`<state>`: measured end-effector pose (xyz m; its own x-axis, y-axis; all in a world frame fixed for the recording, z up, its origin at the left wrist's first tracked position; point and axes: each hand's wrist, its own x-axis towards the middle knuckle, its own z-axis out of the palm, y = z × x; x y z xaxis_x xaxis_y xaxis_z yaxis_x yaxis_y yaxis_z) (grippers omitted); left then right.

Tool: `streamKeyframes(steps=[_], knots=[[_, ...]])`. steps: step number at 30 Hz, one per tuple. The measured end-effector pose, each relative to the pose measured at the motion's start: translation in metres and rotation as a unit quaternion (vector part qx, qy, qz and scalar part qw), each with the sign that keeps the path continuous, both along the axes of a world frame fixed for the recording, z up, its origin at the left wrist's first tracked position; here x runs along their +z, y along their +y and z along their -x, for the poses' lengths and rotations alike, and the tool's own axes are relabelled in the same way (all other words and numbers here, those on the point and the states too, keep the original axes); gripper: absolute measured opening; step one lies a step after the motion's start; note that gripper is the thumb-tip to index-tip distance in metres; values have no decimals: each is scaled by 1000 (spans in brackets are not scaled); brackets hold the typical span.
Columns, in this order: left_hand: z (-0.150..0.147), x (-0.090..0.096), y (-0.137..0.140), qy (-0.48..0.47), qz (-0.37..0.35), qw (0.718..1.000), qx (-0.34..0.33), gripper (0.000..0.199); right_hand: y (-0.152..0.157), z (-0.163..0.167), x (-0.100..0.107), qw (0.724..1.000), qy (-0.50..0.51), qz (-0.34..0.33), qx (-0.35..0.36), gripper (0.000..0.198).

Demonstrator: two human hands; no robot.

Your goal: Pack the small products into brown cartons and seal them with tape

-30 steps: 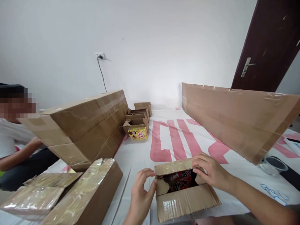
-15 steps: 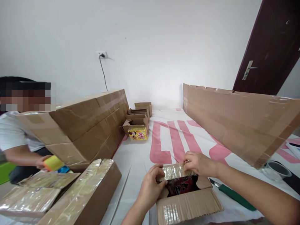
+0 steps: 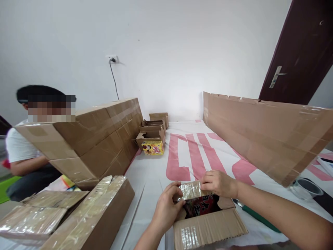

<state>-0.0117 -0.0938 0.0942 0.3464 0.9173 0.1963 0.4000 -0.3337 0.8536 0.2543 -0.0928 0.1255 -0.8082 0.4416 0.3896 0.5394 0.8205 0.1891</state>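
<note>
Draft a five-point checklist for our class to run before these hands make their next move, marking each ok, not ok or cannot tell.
1. Left hand touching the carton: ok.
2. Right hand on the carton's far flap: ok.
3. Red-and-black package visible inside the carton: ok.
4. Carton's right side free of tools: not ok, green-handled tool there.
5. Anything under the package: cannot tell, hidden.

Brown carton (image 3: 210,227), seemingly black-and-red packet (image 3: 204,206), white cloth (image 3: 151,180) with pink shapes (image 3: 178,173), yellow box (image 3: 153,148).
</note>
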Motion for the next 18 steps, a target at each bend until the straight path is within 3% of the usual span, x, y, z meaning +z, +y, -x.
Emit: streamKeyframes(steps=[8, 14, 18], knots=[[1, 0, 0, 20, -11, 1000, -5, 21, 7, 6, 6, 985, -113, -112, 71, 20], [0, 2, 0, 44, -33, 998, 1, 26, 28, 19, 20, 961, -191, -78, 182, 18], [0, 5, -2, 61, -23, 998, 7, 31, 40, 30, 21, 960, -206, -42, 183, 15]])
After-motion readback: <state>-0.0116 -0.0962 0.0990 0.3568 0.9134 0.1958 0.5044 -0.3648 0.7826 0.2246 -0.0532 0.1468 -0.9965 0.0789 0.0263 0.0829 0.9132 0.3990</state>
